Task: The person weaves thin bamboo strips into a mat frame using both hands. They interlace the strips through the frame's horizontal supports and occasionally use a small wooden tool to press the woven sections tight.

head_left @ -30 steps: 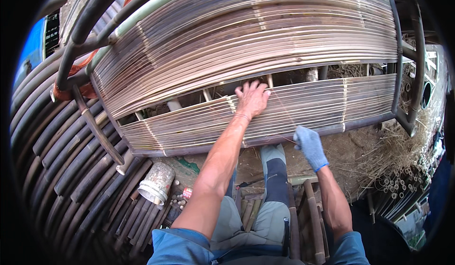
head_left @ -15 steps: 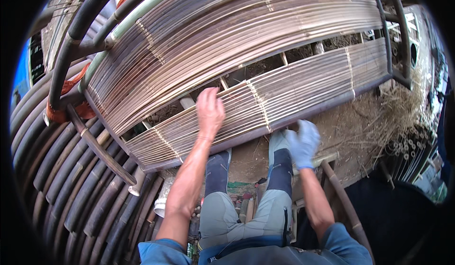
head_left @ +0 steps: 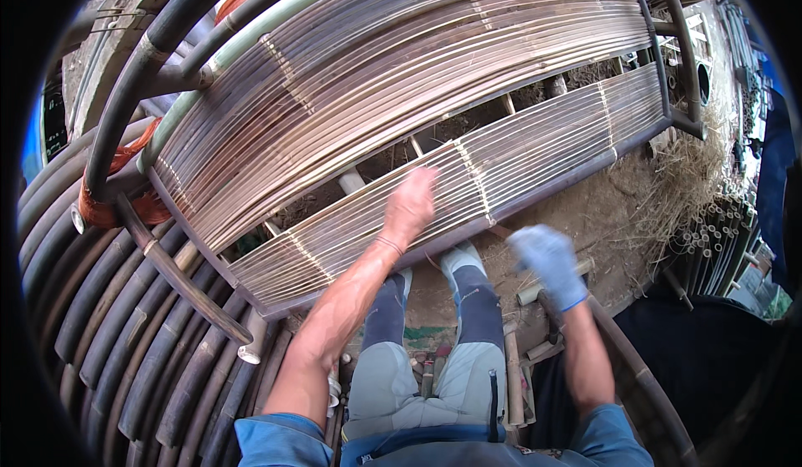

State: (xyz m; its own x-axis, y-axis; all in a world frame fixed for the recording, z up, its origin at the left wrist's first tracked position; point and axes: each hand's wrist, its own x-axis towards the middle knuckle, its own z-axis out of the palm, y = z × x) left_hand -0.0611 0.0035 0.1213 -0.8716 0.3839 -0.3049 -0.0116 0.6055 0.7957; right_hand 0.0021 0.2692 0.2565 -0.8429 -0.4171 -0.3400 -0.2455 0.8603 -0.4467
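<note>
A long bamboo bench [head_left: 476, 254] stretches across the view, its top made of many thin slats tied with pale bindings. Between the wide far band of slats [head_left: 359, 108] and the narrower near band [head_left: 543, 154] runs an open gap showing crosspieces. Over the near band, close to the gap, is my bare left hand [head_left: 409, 206]; its fingers look bent but are blurred. My right hand [head_left: 549, 260], in a light blue glove, hangs in front of the bench's near rail, right of my knees. Motion smears its fingers, and whether it holds anything is unclear.
Dark bent bamboo poles [head_left: 150, 333] are stacked at the left. Orange cord [head_left: 150, 204] wraps a joint of the frame. Straw [head_left: 689, 166] and a bundle of cut bamboo tubes [head_left: 718, 233] lie at the right. A cut bamboo piece [head_left: 547, 283] lies beside my right hand.
My left hand has shifted right along the near band of slats. My right hand has moved slightly down and right. The whole view has turned a little.
</note>
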